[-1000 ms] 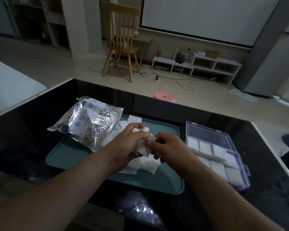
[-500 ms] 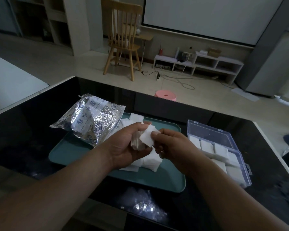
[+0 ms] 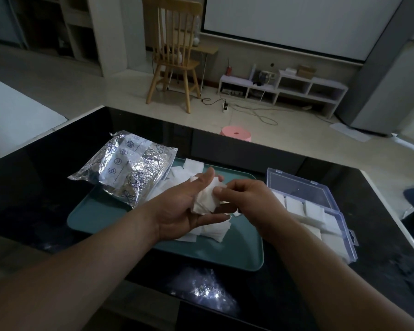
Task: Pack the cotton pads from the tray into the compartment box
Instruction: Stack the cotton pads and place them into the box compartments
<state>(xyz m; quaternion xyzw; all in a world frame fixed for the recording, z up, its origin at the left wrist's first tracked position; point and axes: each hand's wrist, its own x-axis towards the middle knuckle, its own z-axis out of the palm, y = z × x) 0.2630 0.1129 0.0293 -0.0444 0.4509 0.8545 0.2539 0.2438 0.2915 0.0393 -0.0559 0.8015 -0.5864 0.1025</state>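
Note:
A teal tray (image 3: 239, 254) lies on the black table with several loose white cotton pads (image 3: 215, 231) on it. Above the tray, my left hand (image 3: 179, 209) cups a small stack of cotton pads (image 3: 206, 199), palm up. My right hand (image 3: 246, 199) pinches the top edge of that stack with thumb and fingers. To the right stands the clear compartment box (image 3: 344, 237), lid open, with white pads filling its compartments. More pads (image 3: 193, 166) lie at the tray's far edge.
A crinkled silver foil bag (image 3: 127, 173) rests half on the tray's left side. The table's right edge runs just past the box. Beyond the table stand a pink stool (image 3: 236, 133), a wooden chair (image 3: 175, 53) and low white shelves.
Both hands have lifted slightly above the tray with the stack. The right fingers have shifted from holding one pad up to pinching the stack's top edge.

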